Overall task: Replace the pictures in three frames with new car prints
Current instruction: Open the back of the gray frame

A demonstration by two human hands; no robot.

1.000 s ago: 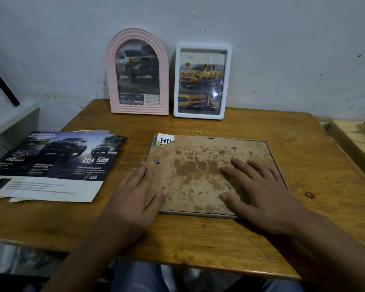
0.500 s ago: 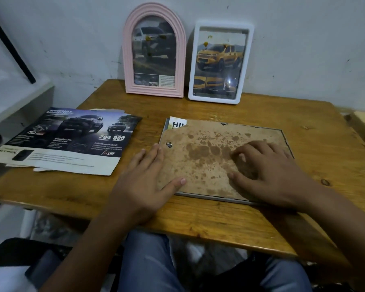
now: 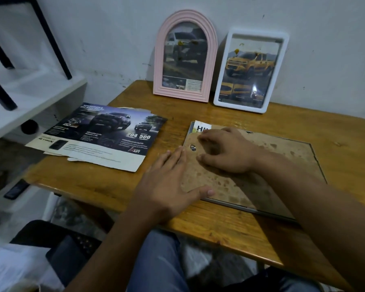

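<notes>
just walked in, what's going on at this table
A person is working on a frame lying face down on the wooden table. The left hand lies flat on its stained brown backing board; the right hand fingers the board's far-left corner. A pink arched frame and white rectangular frame already show car prints.

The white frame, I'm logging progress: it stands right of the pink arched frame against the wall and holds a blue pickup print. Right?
Not quite. The white frame does stand right of the pink arched frame against the wall, but the head view shows a yellow pickup in its print, not a blue one.
</notes>
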